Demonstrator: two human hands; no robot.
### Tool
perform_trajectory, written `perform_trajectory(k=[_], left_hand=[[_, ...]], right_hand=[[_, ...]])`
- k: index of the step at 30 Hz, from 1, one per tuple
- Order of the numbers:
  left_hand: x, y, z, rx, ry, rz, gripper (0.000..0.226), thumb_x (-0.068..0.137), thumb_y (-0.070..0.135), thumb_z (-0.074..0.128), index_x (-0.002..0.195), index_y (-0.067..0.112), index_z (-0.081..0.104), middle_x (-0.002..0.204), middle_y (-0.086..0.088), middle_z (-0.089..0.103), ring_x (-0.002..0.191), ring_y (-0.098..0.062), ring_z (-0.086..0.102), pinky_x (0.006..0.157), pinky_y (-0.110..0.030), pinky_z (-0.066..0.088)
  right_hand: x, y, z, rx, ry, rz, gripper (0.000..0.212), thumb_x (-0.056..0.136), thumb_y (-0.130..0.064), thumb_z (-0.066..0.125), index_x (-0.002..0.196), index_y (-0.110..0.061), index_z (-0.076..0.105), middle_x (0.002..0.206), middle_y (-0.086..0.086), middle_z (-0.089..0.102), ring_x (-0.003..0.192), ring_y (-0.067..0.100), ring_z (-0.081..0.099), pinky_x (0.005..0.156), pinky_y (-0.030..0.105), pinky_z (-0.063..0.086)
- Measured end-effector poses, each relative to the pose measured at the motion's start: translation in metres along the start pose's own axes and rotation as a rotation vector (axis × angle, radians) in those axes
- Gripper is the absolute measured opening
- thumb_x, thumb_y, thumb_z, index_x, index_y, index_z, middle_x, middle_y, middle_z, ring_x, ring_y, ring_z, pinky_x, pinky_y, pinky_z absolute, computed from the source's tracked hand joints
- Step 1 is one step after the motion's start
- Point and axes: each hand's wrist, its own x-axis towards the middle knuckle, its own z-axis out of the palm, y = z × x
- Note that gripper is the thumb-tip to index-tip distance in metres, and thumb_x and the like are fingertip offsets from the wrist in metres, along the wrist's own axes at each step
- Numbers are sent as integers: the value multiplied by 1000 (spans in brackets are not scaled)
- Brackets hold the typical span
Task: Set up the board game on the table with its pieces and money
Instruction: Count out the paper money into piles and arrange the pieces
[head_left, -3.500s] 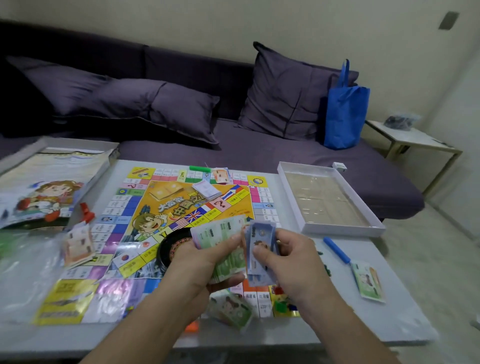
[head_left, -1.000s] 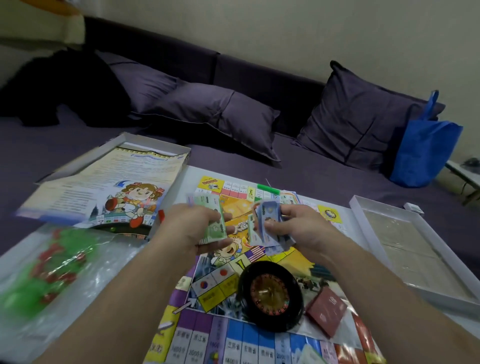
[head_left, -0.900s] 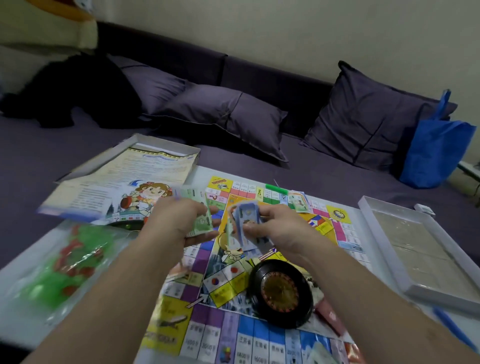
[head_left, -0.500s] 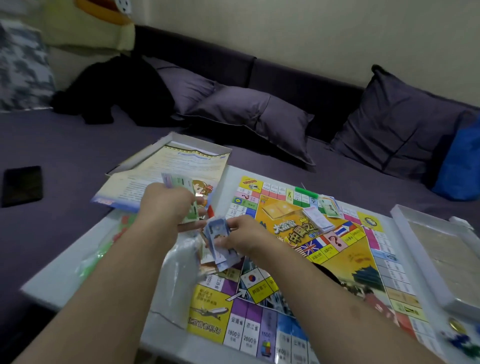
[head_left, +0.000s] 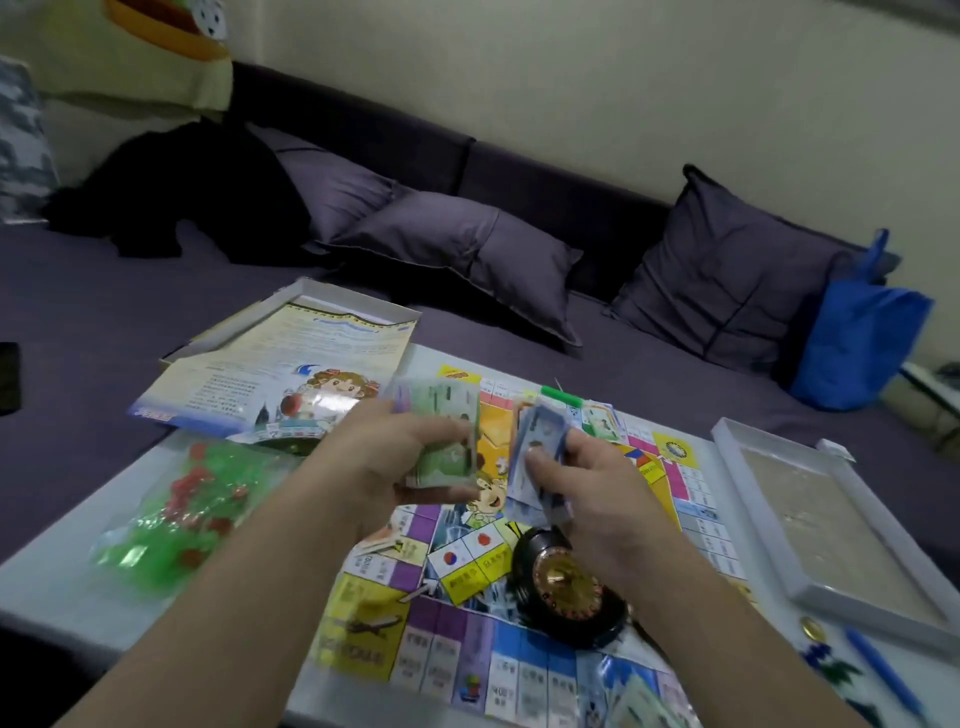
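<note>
The colourful game board lies flat on the white table. Above its middle, my left hand grips a stack of green paper money. Beside it my right hand holds a fan of blue paper money. A black roulette wheel sits on the board under my right wrist. A clear bag of green and red plastic pieces lies left of the board. More cards and a green marker rest on the board's far edge.
The open game box with its printed sheet sits at the table's far left corner. A white box tray stands right of the board, with a blue pen and small tokens near it. A purple sofa with cushions and a blue bag lie behind.
Both hands, still holding the money, have come back from the left side near the bag to above the board's middle. The view has swung right and the roulette wheel is visible again.
</note>
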Motion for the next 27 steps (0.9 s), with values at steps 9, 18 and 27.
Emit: perform_trajectory(k=[9,18,27], left_hand=[[-39,-46,86,146,-255,-77,34,85,14,82,113,-1,72,100,-20,79,91,-38,78,74,-51,66],[-53,-70,107,40,-313,-56,27,96,1,64,123,-1,66,110,-25,76,98,-43,76,73,-52,65],[-45,-83,127,-23,-273,-57,34,90,6,73,123,-1,66,108,-26,76,94,-48,76,65,-49,66]], right_hand=[[-68,17,-53,-117,247,-79,17,104,-13,62,117,-21,71,105,4,80,97,23,78,86,49,64],[-90,29,-78,115,214,30,23,105,-4,58,119,-16,72,109,9,79,100,30,77,87,51,62],[-93,31,-95,64,195,45,25,105,-4,57,116,-20,73,105,4,80,100,26,77,92,52,62]])
